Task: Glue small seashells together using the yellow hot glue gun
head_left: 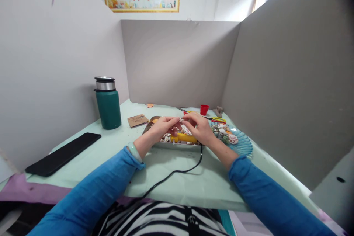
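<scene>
My left hand (165, 127) and my right hand (199, 128) meet above a shallow metal tray (182, 145), fingertips pinched together. Between them is a small whitish piece (181, 120), perhaps a shell; it is too small to tell its kind, and the fingers partly cover it. Both hands are closed on it. Under my hands, a yellow corded tool (184, 138) that looks like a glue gun lies across the tray, among small shell-like pieces (166, 138). Just right of my right hand, a blue scalloped plate (245, 142) carries several shells (232, 139).
A black cord (177, 171) runs from the tool to the front edge. Left stand a green bottle (108, 108), a black flat slab (66, 153) and a brown card (137, 120). Behind are a red cup (204, 109) and yellow-red handled pliers (218, 120). Grey partitions (179, 62) enclose the table.
</scene>
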The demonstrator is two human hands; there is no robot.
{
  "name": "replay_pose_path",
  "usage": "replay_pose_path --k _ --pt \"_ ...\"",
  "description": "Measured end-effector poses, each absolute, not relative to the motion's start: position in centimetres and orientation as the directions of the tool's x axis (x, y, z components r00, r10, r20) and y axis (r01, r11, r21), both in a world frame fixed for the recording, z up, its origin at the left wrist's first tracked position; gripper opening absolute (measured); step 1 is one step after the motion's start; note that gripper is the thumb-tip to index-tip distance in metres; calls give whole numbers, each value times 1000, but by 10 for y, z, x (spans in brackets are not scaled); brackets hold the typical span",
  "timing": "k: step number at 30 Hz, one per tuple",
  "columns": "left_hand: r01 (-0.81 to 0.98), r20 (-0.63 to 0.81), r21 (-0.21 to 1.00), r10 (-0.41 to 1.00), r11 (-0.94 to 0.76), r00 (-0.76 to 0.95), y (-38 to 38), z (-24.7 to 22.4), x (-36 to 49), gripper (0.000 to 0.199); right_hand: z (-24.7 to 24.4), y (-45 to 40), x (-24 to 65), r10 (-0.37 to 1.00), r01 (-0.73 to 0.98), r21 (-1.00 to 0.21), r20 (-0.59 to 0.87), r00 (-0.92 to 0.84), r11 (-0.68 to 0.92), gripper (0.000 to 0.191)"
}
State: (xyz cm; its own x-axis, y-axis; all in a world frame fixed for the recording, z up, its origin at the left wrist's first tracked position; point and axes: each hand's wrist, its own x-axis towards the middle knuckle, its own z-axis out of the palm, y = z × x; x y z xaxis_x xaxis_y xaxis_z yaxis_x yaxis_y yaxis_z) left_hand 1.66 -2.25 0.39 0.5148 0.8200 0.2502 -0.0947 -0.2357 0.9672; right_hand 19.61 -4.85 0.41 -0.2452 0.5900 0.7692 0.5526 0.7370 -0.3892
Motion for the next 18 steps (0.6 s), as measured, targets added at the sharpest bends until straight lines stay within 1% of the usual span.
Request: replay_pose_path --k 5,12,18 --pt "-25 258 958 824 -285 505 -22 4 18 45 2 -45 196 617 495 -458 756 -221 738 21" --pt "-46 357 926 834 -374 421 -26 8 20 36 -4 -39 194 683 425 -567 705 -192 705 27" --pt "-94 343 937 830 -338 440 -27 8 19 34 -3 -41 191 739 406 -636 652 -173 656 30"
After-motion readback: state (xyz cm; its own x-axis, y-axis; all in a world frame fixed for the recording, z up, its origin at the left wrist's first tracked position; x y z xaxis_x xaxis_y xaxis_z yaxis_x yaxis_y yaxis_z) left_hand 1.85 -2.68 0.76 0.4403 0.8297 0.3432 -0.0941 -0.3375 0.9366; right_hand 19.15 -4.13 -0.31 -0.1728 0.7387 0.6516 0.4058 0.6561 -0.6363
